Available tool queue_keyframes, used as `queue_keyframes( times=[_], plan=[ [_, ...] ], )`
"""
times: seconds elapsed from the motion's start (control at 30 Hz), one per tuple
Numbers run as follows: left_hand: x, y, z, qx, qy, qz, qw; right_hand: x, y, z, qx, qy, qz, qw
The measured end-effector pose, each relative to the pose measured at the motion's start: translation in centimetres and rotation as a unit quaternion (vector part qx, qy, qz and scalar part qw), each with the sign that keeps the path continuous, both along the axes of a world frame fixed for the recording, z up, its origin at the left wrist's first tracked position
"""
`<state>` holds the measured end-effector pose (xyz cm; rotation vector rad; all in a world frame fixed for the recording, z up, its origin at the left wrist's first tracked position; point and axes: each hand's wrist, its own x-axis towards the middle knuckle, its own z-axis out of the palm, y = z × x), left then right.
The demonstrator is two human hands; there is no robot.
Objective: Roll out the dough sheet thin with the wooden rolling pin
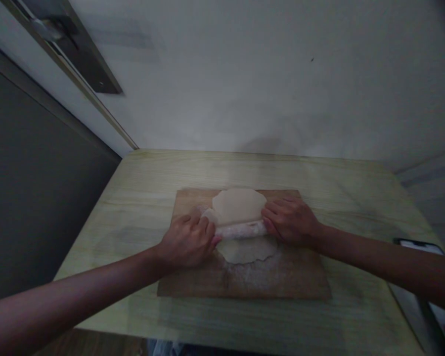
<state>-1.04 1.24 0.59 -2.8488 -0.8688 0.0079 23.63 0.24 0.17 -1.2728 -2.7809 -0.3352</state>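
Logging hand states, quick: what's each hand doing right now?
Left hand: closed, holding the rolling pin by its left end.
Right hand: closed, holding its right end.

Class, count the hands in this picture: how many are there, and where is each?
2. The left hand grips the left end of the rolling pin, the right hand its right end, both above the wooden board.

My left hand (189, 240) is curled, left forearm (96, 282) over table's (133, 185) near left corner | my right hand (291, 220) curled also, right forearm (378, 256) across right edge.
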Motion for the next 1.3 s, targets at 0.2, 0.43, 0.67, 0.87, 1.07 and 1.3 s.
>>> queue_keyframes(
  times=[0.2, 0.43, 0.67, 0.87, 1.07, 1.3],
  plan=[
    [0.2, 0.7, 0.6, -0.105, 0.017, 0.049, 0.993, -0.7, 0.1, 1.1, -0.085, -0.028, -0.073, 0.993],
    [0.3, 2.6, 0.7, -0.116, 0.007, 0.022, 0.993, -1.1, 1.2, 1.7, -0.158, -0.109, -0.135, 0.972],
    [0.3, 3.5, 1.0, -0.149, 0.000, -0.004, 0.989, -1.1, 1.6, 1.7, -0.151, -0.113, -0.139, 0.972],
    [0.5, 0.8, 0.6, -0.074, 0.014, 0.070, 0.995, -0.9, -0.5, 1.0, -0.081, -0.041, -0.122, 0.988],
    [0.3, 1.3, 0.5, -0.090, -0.003, 0.091, 0.992, -0.9, -0.6, 0.8, -0.083, -0.017, -0.132, 0.988],
    [0.1, 1.9, 0.4, -0.076, -0.031, 0.100, 0.992, -0.9, 0.2, 1.0, -0.117, -0.055, -0.155, 0.979]
  ],
)
